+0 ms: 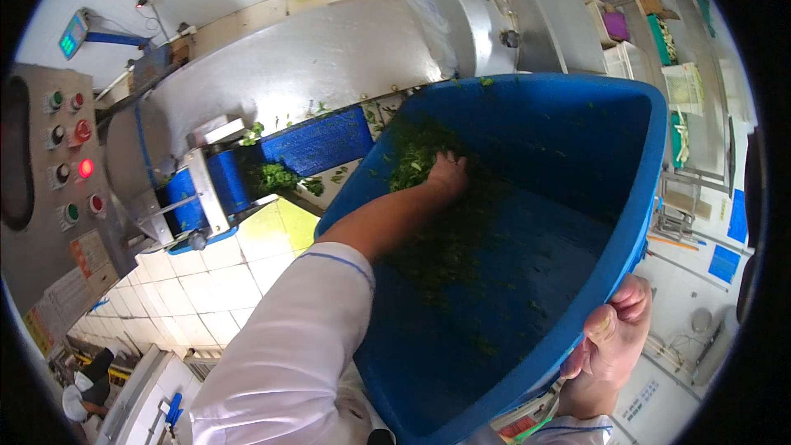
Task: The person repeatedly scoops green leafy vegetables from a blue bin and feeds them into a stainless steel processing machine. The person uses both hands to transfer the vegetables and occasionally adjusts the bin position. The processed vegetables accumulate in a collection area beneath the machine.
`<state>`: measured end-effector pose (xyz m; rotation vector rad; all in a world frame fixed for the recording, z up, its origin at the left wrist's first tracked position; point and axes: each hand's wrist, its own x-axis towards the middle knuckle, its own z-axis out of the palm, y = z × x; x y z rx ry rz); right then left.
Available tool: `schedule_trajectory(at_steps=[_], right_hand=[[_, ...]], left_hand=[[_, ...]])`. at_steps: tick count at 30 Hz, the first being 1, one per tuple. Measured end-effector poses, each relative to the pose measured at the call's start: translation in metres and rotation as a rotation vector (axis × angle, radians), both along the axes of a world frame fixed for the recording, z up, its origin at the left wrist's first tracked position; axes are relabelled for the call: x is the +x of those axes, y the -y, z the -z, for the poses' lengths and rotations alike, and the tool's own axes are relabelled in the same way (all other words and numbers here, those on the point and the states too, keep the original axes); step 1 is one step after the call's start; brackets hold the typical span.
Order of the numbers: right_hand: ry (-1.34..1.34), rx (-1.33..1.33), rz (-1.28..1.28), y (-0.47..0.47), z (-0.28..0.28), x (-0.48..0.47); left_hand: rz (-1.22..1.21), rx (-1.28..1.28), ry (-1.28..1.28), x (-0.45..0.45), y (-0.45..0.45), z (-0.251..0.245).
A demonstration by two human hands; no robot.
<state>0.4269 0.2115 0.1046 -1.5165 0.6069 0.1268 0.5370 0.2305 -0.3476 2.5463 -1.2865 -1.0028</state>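
A large blue plastic tub [575, 315] is tilted before me, its far edge against a stainless steel machine. My left hand [450, 174] reaches inside it among chopped leafy greens [413, 161] heaped by the far left wall. Whether its fingers close on any greens is hidden. My right hand [615, 334] grips the tub's near right rim, thumb on the inside. Shreds of green cling to the tub's floor and walls. Beyond its left edge runs the machine's blue conveyor belt [321, 141], with a clump of greens [277, 178] beside it.
A control panel [71, 154] with a lit red button stands at the left. The steel machine housing [321, 49] spans the far side. Shelving with baskets [683, 86] is at the right. Another person [89, 389] is at the lower left, beyond the tiled floor [204, 296].
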Motion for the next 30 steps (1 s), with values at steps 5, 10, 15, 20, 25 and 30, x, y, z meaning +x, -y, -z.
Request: schedule_trajectory(at_steps=[5,10,15,20,25,30], right_hand=[[-0.088,0.019,-0.070,0.002,-0.006,0.005],[-0.079,0.038,-0.135,0.002,-0.004,0.007],[-0.076,0.003,-0.109,0.000,-0.005,0.006],[-0.038,-0.017,-0.041,-0.006,-0.006,0.008],[-0.014,-0.134,0.041,-0.007,0.001,0.010],[-0.051,-0.092,-0.052,-0.004,-0.003,0.013]], left_hand=[[-0.370,0.153,0.058,0.015,-0.123,-0.058],[-0.692,0.402,0.015,0.023,-0.215,-0.076],[-0.343,0.291,0.292,-0.017,-0.111,-0.063],[0.853,-0.265,0.031,-0.119,-0.004,-0.024],[0.618,-0.192,-0.247,-0.126,-0.023,0.013],[0.508,-0.057,-0.032,-0.100,-0.039,-0.007]])
